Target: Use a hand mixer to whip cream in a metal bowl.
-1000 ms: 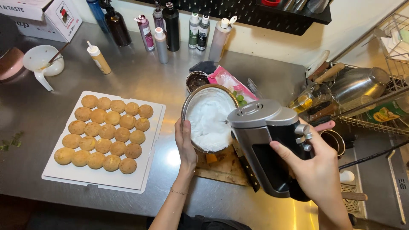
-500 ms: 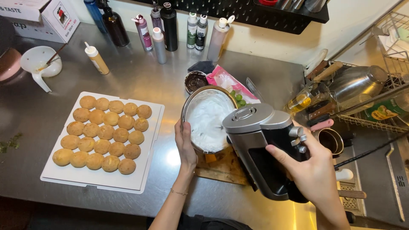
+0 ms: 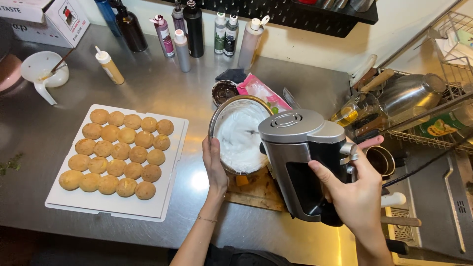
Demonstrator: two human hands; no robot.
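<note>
Already thick & white, cream fills the round steel bowl [image 3: 240, 134] near the steel counter's [image 3: 162, 83] front edge; left hand [image 3: 215, 165] wrapped round its rim, right hand [image 3: 355, 196] gripping silver-black hand mixer [image 3: 303, 162]. Golden puffs on white tray [image 3: 167, 194] unfilled.

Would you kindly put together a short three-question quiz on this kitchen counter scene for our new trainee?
1. True or false: the left hand steadies the metal bowl.
2. What does the right hand grip? A) hand mixer B) squeeze bottle C) ladle
3. Fill in: the round pastries sit on a white ____.

Key: 1 true. 2 A. 3 tray, left of the bowl of white cream.
</note>
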